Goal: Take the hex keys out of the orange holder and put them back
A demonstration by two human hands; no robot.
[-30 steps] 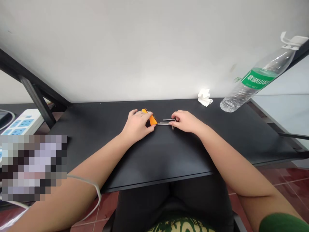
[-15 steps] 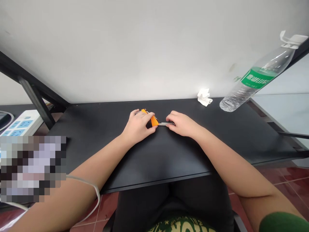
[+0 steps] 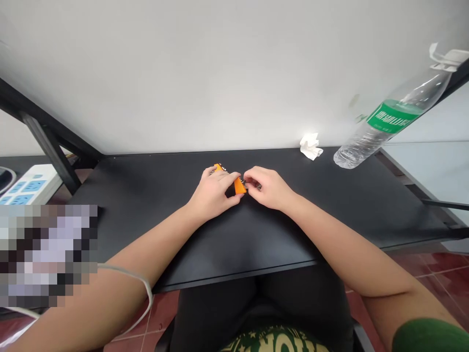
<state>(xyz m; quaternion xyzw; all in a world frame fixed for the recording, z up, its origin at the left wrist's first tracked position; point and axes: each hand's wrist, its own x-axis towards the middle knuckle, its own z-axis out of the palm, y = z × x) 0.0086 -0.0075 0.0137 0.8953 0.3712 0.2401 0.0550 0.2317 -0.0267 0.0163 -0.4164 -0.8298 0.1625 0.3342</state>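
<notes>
On the black tabletop point(image 3: 183, 181), my left hand point(image 3: 214, 193) is closed over an orange holder point(image 3: 240, 185) with a row of thin metal pieces along it. The hand covers its middle, so only its two orange ends and some of the metal show. Close to its right end, my right hand point(image 3: 269, 188) is closed, with thumb and fingers pinching thin metal rods point(image 3: 258, 187). Those fingers hide most of the rods. Whether the rods touch the holder I cannot tell.
A crumpled white tissue point(image 3: 310, 146) lies by the wall. Right of it stands a large bottle with a green label point(image 3: 394, 116). At the left are a white power strip point(image 3: 31, 188), a blurred-out object point(image 3: 47, 254) and a pale cable point(image 3: 146, 288) by my forearm.
My right hand has moved left, right up to the orange holder, and less of the metal rods shows between the hands. My left hand and the holder have shifted slightly right.
</notes>
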